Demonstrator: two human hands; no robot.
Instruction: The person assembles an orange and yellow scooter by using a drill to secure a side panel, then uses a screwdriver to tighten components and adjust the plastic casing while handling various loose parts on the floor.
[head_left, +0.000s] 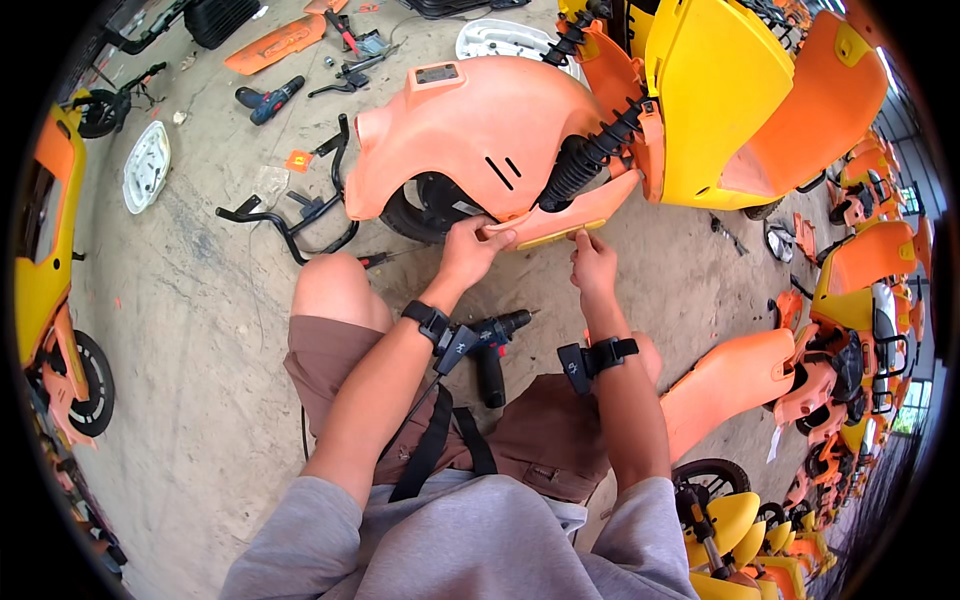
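A scooter's faded-orange body cover point(480, 110) arches over a black wheel point(408, 215) ahead of me, with a black spring shock absorber point(585, 165) beside it. Along its lower side runs a narrow orange trim panel point(590, 208) with a yellow lower edge. My left hand point(468, 258) is closed on the panel's left end, thumb on the outer face. My right hand point(595, 265) is closed in a pinch at the yellow edge, farther right; its curled fingers are partly hidden. Below the panel, between my forearms, a cordless drill point(490, 340) lies near my lap.
A black handlebar point(290, 225), another drill point(270, 100) and white plastic covers point(147, 167) lie on the concrete floor. Yellow bodywork point(710, 100) rises at the far right. An orange panel point(725, 385) and several scooters are at right; a yellow-orange scooter point(50, 240) stands left.
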